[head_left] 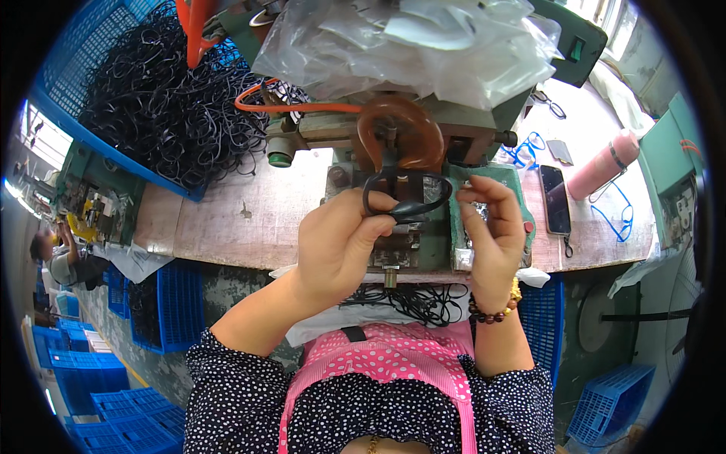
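Note:
My left hand (340, 238) pinches a black eyeglass frame (409, 209) between thumb and fingers, in front of a green bench machine (484, 204). The frame's dark loop is raised above the machine's metal fixture (392, 261). My right hand (495, 227) is just beside the frame's right edge, its thumb and fingertips curled close together. Whether those fingertips touch the frame or grip some small part cannot be made out. An amber, see-through curved guard (423, 136) stands right behind the frame.
At the left, a blue basket (113, 155) is heaped with black frames (166, 106). Clear plastic bags (408, 45) cover the machine's top. A phone (556, 200), a pink bottle (605, 164) and blue frames (522, 153) lie or stand at the right. More black frames (416, 301) rest by my lap.

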### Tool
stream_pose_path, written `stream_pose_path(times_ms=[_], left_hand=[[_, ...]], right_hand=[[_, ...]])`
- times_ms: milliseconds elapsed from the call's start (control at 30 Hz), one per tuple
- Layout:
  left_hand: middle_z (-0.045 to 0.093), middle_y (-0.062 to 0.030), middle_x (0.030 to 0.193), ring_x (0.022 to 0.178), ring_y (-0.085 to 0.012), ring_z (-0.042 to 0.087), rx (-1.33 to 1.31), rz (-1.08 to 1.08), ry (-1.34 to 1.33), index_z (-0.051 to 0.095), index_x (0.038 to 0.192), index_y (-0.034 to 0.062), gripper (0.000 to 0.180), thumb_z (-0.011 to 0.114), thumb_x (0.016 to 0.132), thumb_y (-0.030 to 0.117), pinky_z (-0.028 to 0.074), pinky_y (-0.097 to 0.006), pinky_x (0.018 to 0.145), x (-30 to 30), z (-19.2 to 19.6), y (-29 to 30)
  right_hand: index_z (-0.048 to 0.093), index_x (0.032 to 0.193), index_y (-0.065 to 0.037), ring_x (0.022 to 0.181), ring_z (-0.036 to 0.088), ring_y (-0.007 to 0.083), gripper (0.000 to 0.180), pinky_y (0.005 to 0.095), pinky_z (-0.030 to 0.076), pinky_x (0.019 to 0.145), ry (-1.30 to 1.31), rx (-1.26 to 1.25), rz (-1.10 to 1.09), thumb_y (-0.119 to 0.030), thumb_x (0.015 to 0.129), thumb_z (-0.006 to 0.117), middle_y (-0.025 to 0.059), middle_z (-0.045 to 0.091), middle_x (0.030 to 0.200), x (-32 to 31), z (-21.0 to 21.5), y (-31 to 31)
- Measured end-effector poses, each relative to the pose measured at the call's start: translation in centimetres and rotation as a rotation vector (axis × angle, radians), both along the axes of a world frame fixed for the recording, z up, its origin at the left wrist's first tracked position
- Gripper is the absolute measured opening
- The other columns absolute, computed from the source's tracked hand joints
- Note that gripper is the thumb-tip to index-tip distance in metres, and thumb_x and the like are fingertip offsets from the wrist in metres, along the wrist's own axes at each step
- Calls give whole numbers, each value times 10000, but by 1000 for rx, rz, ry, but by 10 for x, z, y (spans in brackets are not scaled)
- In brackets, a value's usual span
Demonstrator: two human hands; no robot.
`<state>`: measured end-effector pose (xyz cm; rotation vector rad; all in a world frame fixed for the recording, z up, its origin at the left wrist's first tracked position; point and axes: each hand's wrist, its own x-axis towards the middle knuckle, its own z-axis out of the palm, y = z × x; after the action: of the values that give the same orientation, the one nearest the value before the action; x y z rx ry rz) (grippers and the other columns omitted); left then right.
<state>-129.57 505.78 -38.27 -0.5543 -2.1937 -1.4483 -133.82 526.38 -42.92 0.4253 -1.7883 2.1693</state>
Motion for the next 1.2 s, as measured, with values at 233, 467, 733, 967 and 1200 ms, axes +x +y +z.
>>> stream_pose_path(times_ms=[233,467,733,967,1200], left_hand=[[641,-156,837,702,-366,612,-154,38,260,667,1011,-26,187,713,875,93,487,-407,615,-6,-15,-2],[632,-167,836,701,-375,602,-78,3,198,655,994,-21,190,724,865,100,478,-426,616,-7,-18,1],[659,-163,918,780,-354,602,-194,46,287,652,1009,-21,182,714,860,64,486,-418,695,-3,-9,-8],[625,-167,1072,960,-362,619,-678,709,413,576,1272,48,362,647,922,107,510,-448,812,-66,-52,-132],[695,-239,1076,985,-431,683,-891,930,-494,403,1345,64,534,669,929,269,540,-538,820,-118,-88,-219]], right_hand=[[636,1193,-2,1028,610,143,234,277,461,954,115,236,-513,41,965,601,66,668,1090,-5,-42,53],[669,1100,-84,1188,560,334,272,528,300,1140,200,1035,-384,-81,829,683,88,664,1104,-1,-67,63],[654,922,-62,1221,545,341,90,529,321,1129,170,954,-387,-80,847,701,83,670,1070,-11,-60,45],[645,876,-55,1262,514,358,93,519,330,1129,170,1005,-400,-59,807,708,86,670,1145,-12,-63,42],[656,878,-58,1233,540,364,69,526,322,1135,179,974,-428,-48,819,691,83,686,1119,-12,-64,41]])
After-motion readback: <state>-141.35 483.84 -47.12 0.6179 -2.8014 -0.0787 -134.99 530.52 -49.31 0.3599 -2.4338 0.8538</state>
